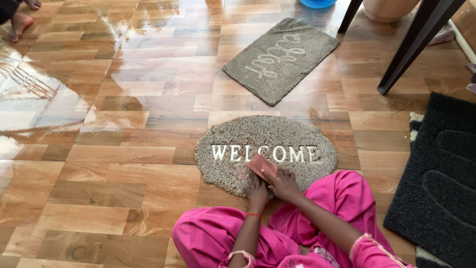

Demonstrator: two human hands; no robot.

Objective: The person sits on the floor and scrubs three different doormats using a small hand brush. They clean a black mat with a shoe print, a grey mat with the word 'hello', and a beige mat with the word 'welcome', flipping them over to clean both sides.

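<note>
We're sitting on the glossy wooden floor (99,164), leaning over the oval doormat (233,144). Our right hand (285,184) is wrapping its fingers tight around the reddish brush (262,167), pressing it on the mat's near edge; our left hand (258,191) is resting flat, fingers spread, just beside.

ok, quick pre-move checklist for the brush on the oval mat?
1. Right hand grips the reddish-brown rectangular brush: ok.
2. Left hand rests on the beige oval doormat edge: ok.
3. Brush touches the mat: ok.
4. Mat lies flat on the glossy wooden floor: ok.
5. Grey rectangular doormat apart from the oval one: ok.
6. Bristle condition: cannot tell.
</note>
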